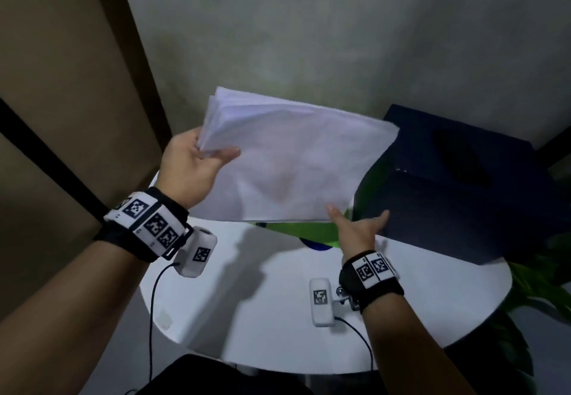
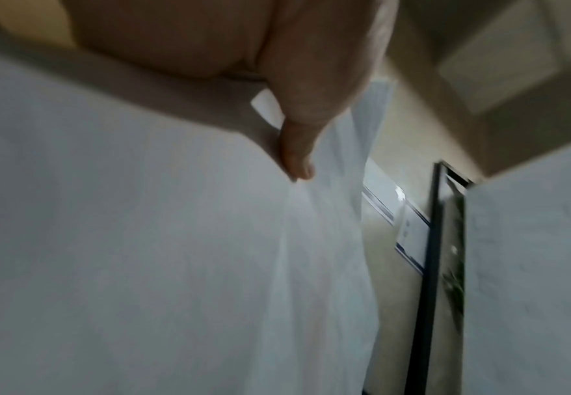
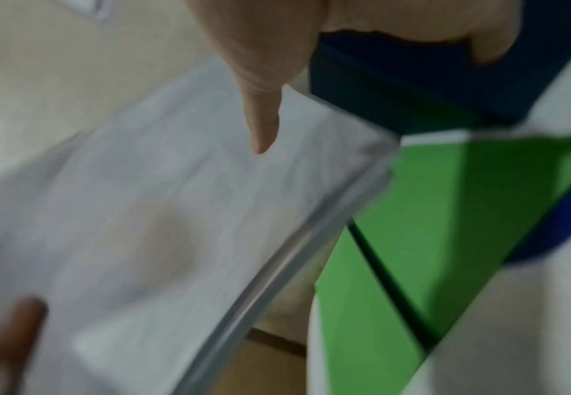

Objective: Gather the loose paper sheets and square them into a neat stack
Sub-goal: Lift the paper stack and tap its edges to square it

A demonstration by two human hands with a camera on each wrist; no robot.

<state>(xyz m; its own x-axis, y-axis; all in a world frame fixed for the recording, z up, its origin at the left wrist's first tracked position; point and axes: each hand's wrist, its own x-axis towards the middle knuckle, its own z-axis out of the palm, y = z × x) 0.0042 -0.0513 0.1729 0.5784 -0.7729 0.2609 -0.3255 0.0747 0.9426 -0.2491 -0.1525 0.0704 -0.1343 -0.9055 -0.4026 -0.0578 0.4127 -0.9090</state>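
Note:
A sheaf of white paper sheets (image 1: 287,163) is held up in the air over the round white table (image 1: 278,317), tilted, its left edges fanned apart. My left hand (image 1: 197,166) grips its left end, thumb (image 2: 297,149) on the top sheet (image 2: 142,240) and fingers underneath. My right hand (image 1: 355,227) is below the sheaf's near right corner with fingers spread and straight, thumb (image 3: 264,125) near the paper (image 3: 176,213); whether it touches is unclear.
A dark blue box (image 1: 457,184) stands on the table at the right, close to the paper's right edge. A green sheet (image 1: 309,231) and a blue round thing (image 1: 315,244) lie under the sheaf. Plant leaves (image 1: 540,280) are at the right; a wall is behind.

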